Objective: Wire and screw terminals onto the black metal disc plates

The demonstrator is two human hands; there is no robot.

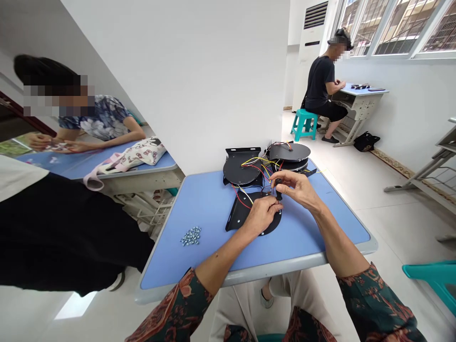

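A black round metal plate with a bracket point(239, 214) lies on the blue table point(199, 256) in front of me. My left hand point(261, 214) rests on it, fingers curled in a pinch. My right hand point(295, 185) is just above and pinches a small black part point(278, 188). Red, yellow and white wires point(253, 171) run from under my hands to other black plates behind: a single one point(239, 166) and a stack point(288, 154).
A small heap of silver screws point(191, 235) lies at the table's left. A person sits at a blue desk point(89, 164) on the left with a printed bag point(140, 152). Another person sits on a teal stool point(304, 124) far right. A teal stool edge point(436, 280) is near right.
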